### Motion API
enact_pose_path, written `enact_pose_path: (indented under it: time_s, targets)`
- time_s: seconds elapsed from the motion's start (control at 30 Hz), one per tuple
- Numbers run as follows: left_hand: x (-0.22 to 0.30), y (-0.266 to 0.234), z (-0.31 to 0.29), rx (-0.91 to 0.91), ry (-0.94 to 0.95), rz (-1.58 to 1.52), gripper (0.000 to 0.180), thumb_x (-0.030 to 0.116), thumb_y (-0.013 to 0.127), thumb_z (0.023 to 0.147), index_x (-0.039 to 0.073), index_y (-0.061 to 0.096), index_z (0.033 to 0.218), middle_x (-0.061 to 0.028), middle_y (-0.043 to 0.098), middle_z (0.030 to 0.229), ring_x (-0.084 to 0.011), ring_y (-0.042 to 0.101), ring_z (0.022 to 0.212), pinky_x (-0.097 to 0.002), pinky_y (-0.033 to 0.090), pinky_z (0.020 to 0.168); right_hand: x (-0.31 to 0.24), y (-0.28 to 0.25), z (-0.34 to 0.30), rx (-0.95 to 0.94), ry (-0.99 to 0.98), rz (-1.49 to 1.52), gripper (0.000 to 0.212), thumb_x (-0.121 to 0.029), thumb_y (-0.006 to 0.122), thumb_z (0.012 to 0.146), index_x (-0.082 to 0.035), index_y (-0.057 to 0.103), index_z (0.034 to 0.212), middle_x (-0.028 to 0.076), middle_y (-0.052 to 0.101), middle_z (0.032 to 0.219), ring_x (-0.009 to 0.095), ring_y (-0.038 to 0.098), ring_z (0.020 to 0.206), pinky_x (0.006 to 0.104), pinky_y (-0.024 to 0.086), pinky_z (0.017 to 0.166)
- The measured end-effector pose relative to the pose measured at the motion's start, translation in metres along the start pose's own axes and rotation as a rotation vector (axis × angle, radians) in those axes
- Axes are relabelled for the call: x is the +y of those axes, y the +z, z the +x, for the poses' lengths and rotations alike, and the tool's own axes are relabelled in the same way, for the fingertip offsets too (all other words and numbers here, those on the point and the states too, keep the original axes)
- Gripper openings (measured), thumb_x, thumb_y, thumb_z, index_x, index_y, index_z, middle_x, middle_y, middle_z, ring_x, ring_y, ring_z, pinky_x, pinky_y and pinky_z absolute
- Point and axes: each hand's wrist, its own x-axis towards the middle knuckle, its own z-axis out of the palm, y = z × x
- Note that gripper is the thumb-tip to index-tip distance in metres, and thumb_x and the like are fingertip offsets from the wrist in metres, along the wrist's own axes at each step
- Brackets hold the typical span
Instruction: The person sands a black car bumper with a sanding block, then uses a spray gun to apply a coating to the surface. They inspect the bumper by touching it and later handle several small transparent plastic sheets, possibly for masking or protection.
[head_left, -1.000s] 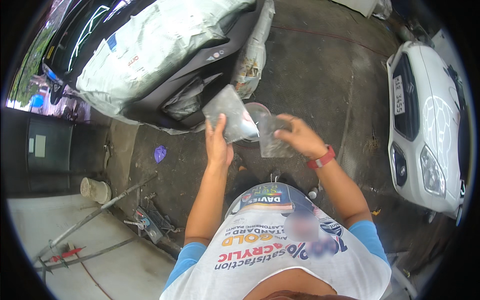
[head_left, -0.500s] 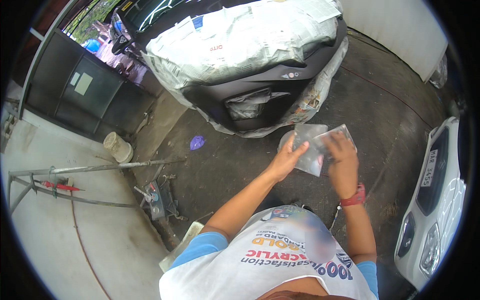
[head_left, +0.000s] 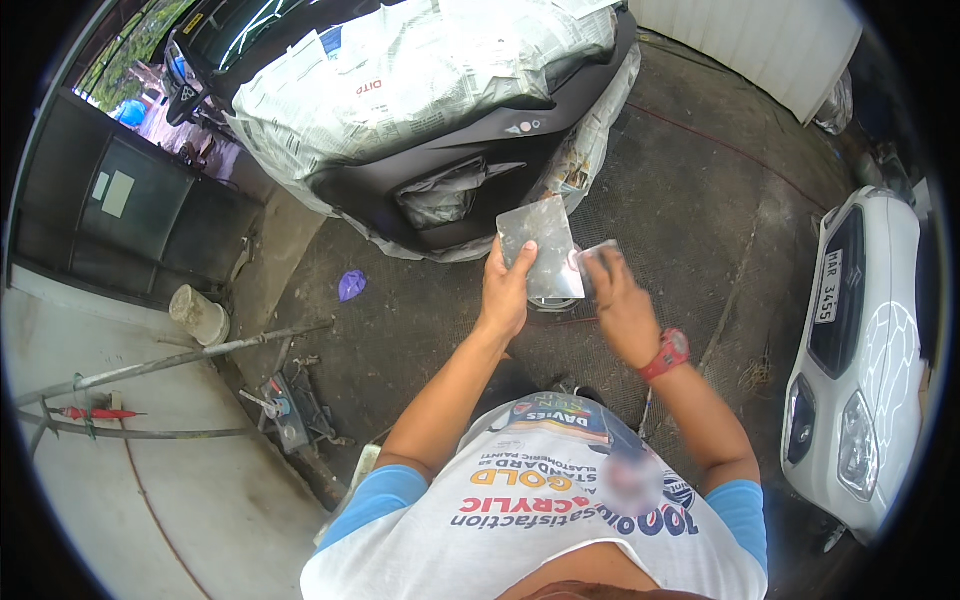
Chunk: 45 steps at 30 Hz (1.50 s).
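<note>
My left hand (head_left: 507, 287) grips a thin grey metal plate (head_left: 537, 235) by its left edge, thumb on top. At the plate's right edge is a small pinkish-white dab (head_left: 573, 259). My right hand (head_left: 622, 303), with a red watch on the wrist, is closed on a flat spreader (head_left: 598, 250), mostly hidden by the fingers. The spreader's edge is beside the plate's right edge, at the dab; whether they touch I cannot tell. Below the plate shows the rim of a round container (head_left: 550, 304).
Ahead stands a dark car (head_left: 350, 185) masked with newspaper (head_left: 420, 90). A white car (head_left: 850, 370) is at the right. On the left are a metal pipe frame (head_left: 170, 365), a whitish bucket (head_left: 199, 315) and a jack-like tool (head_left: 292, 412). A purple scrap (head_left: 351, 286) lies on the floor.
The spreader has moved from over the plate's upper right to its right edge, now tilted lower. The plate has turned more upright. The whole view has shifted, with the cars moving leftward.
</note>
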Motion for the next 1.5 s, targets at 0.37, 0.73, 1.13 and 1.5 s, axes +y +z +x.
enact_pose_path:
  time_s: [0.37, 0.73, 1.13, 1.5]
  targets:
    - [-0.001, -0.015, -0.001, -0.006, 0.048, 0.226, 0.049, 0.029, 0.068, 0.108, -0.001, 0.058, 0.145, -0.0137, 0.071, 0.130, -0.0188, 0.067, 0.119, -0.0356, 0.053, 0.102, -0.005, -0.036, 0.006, 0.059, -0.068, -0.243, 0.065, 0.007, 0.059, 0.086, -0.022, 0.067, 0.144, 0.011, 0.057, 0.156, 0.039, 0.042, 0.155, 0.0726, 0.024, 0.124]
    - [0.006, -0.029, 0.005, 0.167, 0.130, 0.043, 0.040, 0.020, 0.066, 0.109, 0.002, 0.054, 0.143, -0.0108, 0.068, 0.130, -0.0181, 0.067, 0.115, -0.0350, 0.055, 0.102, -0.049, -0.052, -0.009, -0.016, -0.330, -0.127, 0.066, 0.003, 0.066, 0.085, -0.027, 0.066, 0.144, 0.011, 0.056, 0.156, 0.037, 0.044, 0.153, 0.0701, 0.025, 0.127]
    - [0.005, 0.005, -0.013, -0.063, -0.165, -0.020, 0.046, 0.020, 0.068, 0.107, 0.005, 0.053, 0.147, -0.0089, 0.066, 0.135, -0.0200, 0.066, 0.122, -0.0385, 0.055, 0.105, -0.020, -0.031, 0.002, 0.037, 0.097, 0.567, 0.059, 0.010, 0.050, 0.096, -0.005, 0.046, 0.153, 0.019, 0.055, 0.149, 0.037, 0.058, 0.140, 0.0464, 0.052, 0.112]
    - [0.016, 0.006, -0.006, 0.091, 0.073, 0.023, 0.046, 0.020, 0.066, 0.108, 0.003, 0.052, 0.149, -0.0094, 0.067, 0.136, -0.0210, 0.066, 0.124, -0.0389, 0.052, 0.109, 0.001, -0.042, -0.014, -0.398, 0.442, 0.797, 0.058, -0.015, 0.072, 0.096, 0.010, 0.058, 0.146, 0.019, 0.074, 0.129, 0.020, 0.070, 0.116, 0.0327, 0.054, 0.104]
